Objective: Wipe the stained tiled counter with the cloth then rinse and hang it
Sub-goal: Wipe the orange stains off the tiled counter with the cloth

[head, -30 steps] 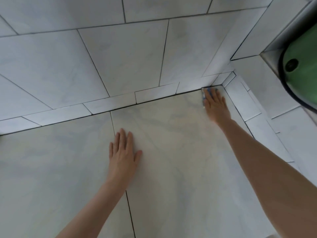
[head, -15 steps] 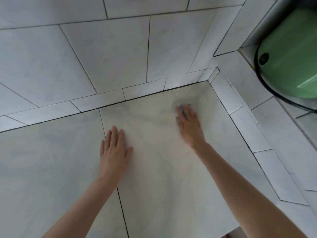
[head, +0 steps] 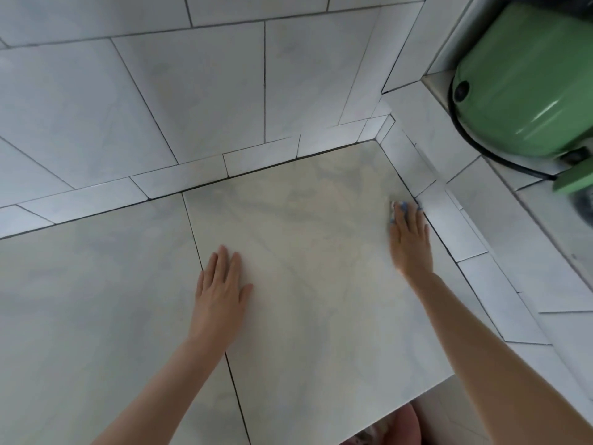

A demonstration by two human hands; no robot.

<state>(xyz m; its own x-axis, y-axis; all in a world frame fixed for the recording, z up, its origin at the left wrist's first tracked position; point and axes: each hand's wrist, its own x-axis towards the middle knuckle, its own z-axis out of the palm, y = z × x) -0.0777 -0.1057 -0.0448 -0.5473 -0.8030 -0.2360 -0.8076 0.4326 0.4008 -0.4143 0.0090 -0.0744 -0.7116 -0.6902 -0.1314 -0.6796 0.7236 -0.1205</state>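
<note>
Pale stone tiles make up the worktop (head: 305, 316), the biggest thing I see. The big tile in front of me looks a bit yellow-brown near the back corner. I think I am in the wiping part, and the rinse and the hang-up are not yet done. To wipe well, I should press flat and go in long rows that overlap. I should also push into the dark lines where the worktop meets the wall (head: 192, 91), since dirt likes to hide there.

Next in size is a green tub (head: 526, 78), if it is a tub, up on the ledge to my right. A black cord (head: 475, 146) runs round its bottom. I cannot see inside it, so I cannot tell what it holds.

My left grip (head: 221, 290) lies open and flat on the worktop, holding nothing. My right grip (head: 410, 242) is open too, fingers straight, pressing down on the cloth (head: 401, 208). Only a blue and white bit of it peeks out past my fingertips, just beside the right edge.
</note>
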